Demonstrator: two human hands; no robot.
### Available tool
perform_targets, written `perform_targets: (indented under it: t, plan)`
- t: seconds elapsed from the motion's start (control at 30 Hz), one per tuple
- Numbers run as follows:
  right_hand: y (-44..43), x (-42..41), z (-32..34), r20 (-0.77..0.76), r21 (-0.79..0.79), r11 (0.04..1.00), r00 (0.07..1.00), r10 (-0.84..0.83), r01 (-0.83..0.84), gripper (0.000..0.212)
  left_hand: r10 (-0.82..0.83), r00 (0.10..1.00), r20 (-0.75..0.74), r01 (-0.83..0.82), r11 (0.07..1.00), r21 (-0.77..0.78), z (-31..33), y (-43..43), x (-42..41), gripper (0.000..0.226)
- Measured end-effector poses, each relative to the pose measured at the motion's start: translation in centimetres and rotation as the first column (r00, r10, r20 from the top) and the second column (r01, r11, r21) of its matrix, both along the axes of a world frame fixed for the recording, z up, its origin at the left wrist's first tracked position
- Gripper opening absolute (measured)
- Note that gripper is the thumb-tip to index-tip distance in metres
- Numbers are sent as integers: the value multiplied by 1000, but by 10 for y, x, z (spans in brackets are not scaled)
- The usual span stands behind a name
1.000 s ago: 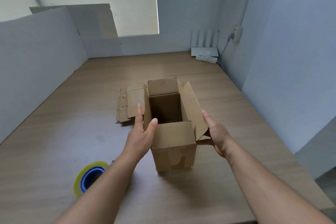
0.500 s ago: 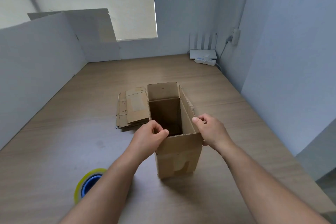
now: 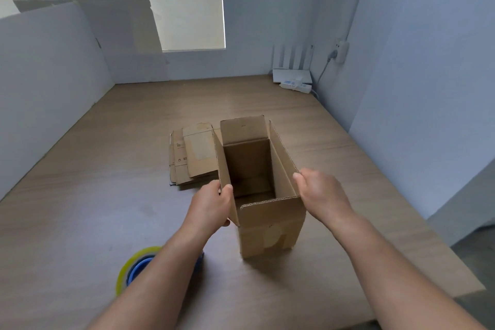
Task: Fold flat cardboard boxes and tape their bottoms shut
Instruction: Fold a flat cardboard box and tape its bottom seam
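Two hands — left hand (image 3: 211, 206), right hand (image 3: 321, 195) — grip the box (image 3: 270, 225); print on flat stack (image 3: 192, 155) illegible.

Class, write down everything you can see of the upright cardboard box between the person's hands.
The cardboard box is brown corrugated board, tall and narrow, standing upright on the wooden table. Its top is open, all four flaps raised; the floor inside looks closed. Pale torn patches mark the near face. The left hand pinches the left flap, and the right hand grips the right flap's edge. A stack of flat boxes lies just behind its left side.
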State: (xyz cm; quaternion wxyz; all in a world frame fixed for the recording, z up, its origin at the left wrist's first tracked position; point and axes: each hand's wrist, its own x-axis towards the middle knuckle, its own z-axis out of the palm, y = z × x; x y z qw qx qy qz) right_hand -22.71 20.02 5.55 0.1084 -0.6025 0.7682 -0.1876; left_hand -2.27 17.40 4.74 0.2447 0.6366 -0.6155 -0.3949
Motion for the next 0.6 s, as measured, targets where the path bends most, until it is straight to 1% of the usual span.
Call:
perform_targets:
  t: [0.07, 0.13, 0.2, 0.27, 0.33, 0.43, 0.5, 0.6]
  plan:
    - [5, 1, -3, -20, -36, 999, 1000, -23, 22, 42, -23, 999, -25, 23, 1000, -7, -2, 4, 1, 20]
    - [8, -1, -3, -17, -38, 999, 999, -34, 33, 42, -41, 998, -46, 40, 999, -18, -4, 8, 1, 18]
    - [10, -3, -1, -2, -45, 999, 1000, -26, 26, 41, -41, 998, -49, 40, 999, -28, -3, 15, 0, 20]
    - [13, -2, 0, 4, -55, 998, 1000, -3, 3, 40, -28, 999, -34, 26, 999, -42, -1, 23, -2, 27]
    - [17, -2, 0, -14, -70, 997, 1000, 26, -27, 41, 7, 1000, -29, -9, 998, -61, 4, 32, -4, 34]
    - [22, -7, 7, -20, -119, 989, 996, 84, -86, 42, 88, 994, -72, -95, 991, -99, 13, 46, -6, 39]
    - [27, -15, 16, 5, -162, 979, 992, 129, -127, 42, 134, 987, -84, -145, 979, -142, 21, 58, -10, 39]
    - [37, -26, 29, 70, -285, 942, 976, 206, -178, 44, 210, 977, -39, -213, 949, -232, 30, 80, -19, 39]
